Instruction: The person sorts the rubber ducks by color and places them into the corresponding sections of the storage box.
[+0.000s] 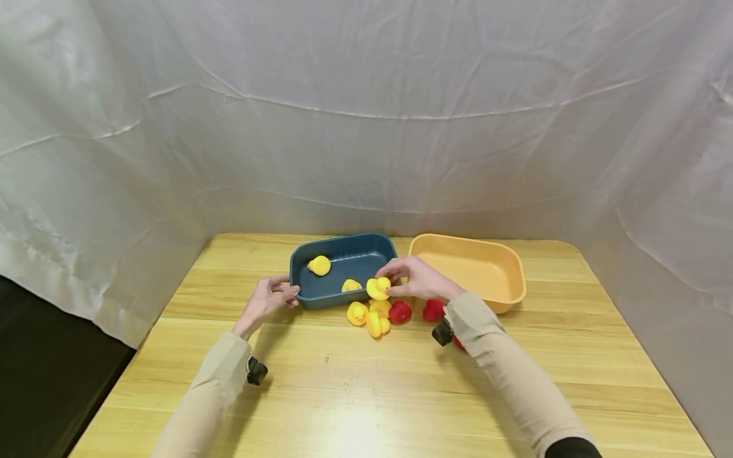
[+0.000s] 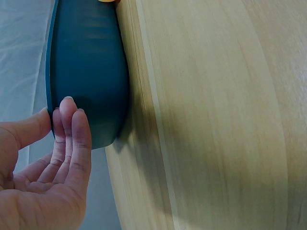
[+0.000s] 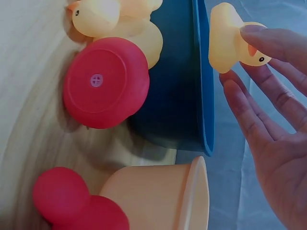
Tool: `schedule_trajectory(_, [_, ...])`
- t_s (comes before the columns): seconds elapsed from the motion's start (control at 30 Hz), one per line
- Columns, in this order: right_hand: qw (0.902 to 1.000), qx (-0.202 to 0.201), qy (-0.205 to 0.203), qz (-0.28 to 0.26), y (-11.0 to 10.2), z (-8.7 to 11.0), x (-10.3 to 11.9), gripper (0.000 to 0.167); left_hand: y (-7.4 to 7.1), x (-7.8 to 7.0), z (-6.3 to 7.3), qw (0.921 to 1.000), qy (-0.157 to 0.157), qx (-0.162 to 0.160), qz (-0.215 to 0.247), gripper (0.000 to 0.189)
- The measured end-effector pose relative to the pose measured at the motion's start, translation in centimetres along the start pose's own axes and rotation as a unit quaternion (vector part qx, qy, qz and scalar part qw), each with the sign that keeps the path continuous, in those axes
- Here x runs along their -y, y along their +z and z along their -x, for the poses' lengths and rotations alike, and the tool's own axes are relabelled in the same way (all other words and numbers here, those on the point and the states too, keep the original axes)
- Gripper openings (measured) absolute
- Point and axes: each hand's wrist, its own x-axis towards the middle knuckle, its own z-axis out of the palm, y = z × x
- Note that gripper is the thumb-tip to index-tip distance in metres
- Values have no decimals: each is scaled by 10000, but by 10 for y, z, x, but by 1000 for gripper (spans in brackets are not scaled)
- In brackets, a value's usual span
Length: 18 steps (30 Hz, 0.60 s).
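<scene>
Here, pinching a yellow rubber duck (image 1: 378, 289) in right hand (image 1: 422, 277), just above dark blue plastic tub (image 1: 324, 301), gripping tub's left end in left hand (image 1: 268, 302)

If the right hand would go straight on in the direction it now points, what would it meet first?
Probably the dark blue bin: in the head view the right hand, holding a yellow duck, points left across it. Height is unclear, so it might pass above.
</scene>
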Motion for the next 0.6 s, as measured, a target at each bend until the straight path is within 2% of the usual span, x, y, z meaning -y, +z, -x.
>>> schedule_trajectory(0.2, [9995, -145, 262, -65, -2, -9, -1, 32, 0, -1, 0, 10000, 12, 5, 29, 54])
schedule_trajectory(0.6, [9995, -276, 115, 106, -3, -28, -12, 34, 2, -2, 1, 10000, -61, 2, 39, 53])
